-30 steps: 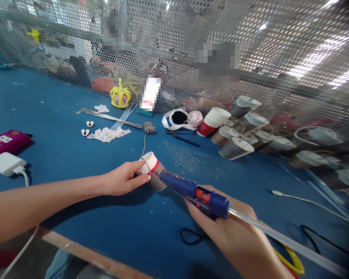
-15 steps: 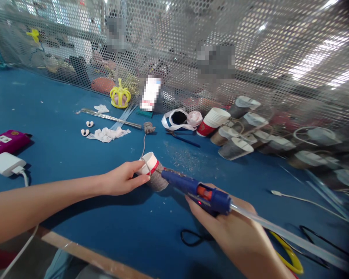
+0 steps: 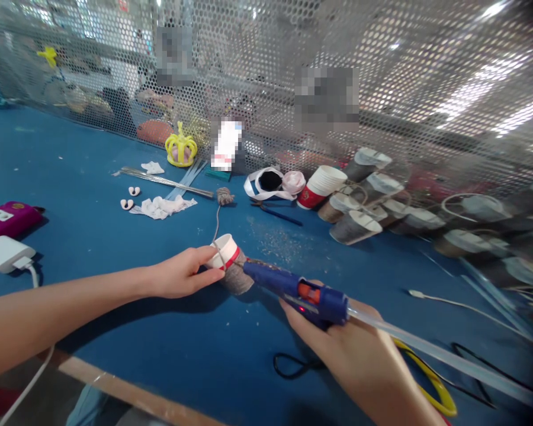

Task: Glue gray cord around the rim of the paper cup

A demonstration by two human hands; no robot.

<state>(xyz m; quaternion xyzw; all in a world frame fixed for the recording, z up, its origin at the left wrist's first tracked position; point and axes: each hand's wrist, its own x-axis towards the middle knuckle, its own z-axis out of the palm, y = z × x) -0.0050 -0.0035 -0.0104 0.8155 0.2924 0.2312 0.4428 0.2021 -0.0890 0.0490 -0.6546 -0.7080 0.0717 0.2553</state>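
My left hand (image 3: pixel 189 271) grips a paper cup (image 3: pixel 238 279) by its white rim end, thumb and fingers closed on it. Grey yarn wraps much of the cup, leaving a red band and the white part bare. From the cup a strand runs back to a small ball of grey yarn (image 3: pixel 224 196) on the table. In my right hand (image 3: pixel 350 349) is a blue hot glue gun (image 3: pixel 288 284), its red light on and a long clear glue stick (image 3: pixel 408 340) out of its rear. The nozzle points at the cup's side by the red band; whether it touches, I cannot tell.
Several yarn-wrapped cups (image 3: pixel 355 228) and a stack of paper cups (image 3: pixel 322 186) stand along the mesh partition (image 3: pixel 257 53). Pliers (image 3: pixel 278 214), wires (image 3: pixel 169 182) and a yellow crown (image 3: pixel 180 148) lie behind my hands. A purple power strip (image 3: pixel 13 219) is at left.
The view has shifted slightly, so everything sits a little further left. Both hands keep their hold, with the glue gun still at the cup's side.
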